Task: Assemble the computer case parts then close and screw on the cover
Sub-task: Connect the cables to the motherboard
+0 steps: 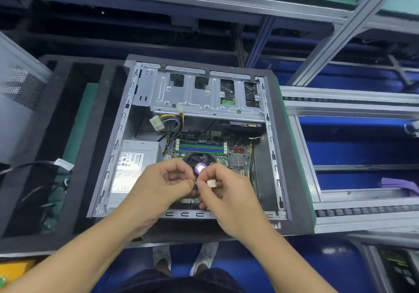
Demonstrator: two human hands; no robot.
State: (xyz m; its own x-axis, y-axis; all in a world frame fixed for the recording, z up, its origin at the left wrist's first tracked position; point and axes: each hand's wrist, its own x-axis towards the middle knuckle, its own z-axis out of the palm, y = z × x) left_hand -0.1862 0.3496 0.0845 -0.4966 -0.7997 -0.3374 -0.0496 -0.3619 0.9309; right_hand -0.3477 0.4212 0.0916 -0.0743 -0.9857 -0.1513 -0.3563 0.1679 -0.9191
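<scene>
Cabling looks to be the step in hand; the case [269, 134] lies open on its side on a dark pad [292, 156], cover off, and both hands work just above its near half. The left hand [158, 186] pinches a few thin wires [193, 182] between thumb and fingertips; the right hand [226, 193] pinches the small white plug [212, 183] at their end, the two hands all but touching over the fan [200, 167]. I would judge the lead belongs to that fan and wants seating on a header on the board [240, 156]; which header I cannot tell, since the hands hide the near part of the board. The next move calls for turning the plug the right way round, lowering it straight onto its pins and pressing gently, with the slack kept out of the blades. At the left of the case sits the power supply [129, 168]; at the far side the drive cage [199, 95]; loose plugs [156, 122] on a yellow and black bundle hang unconnected between them, so more joining remains before closing. A grey perforated panel [18, 88] stands at far left, perhaps the cover; a black cable [34, 164] lies on the pad to the left.
</scene>
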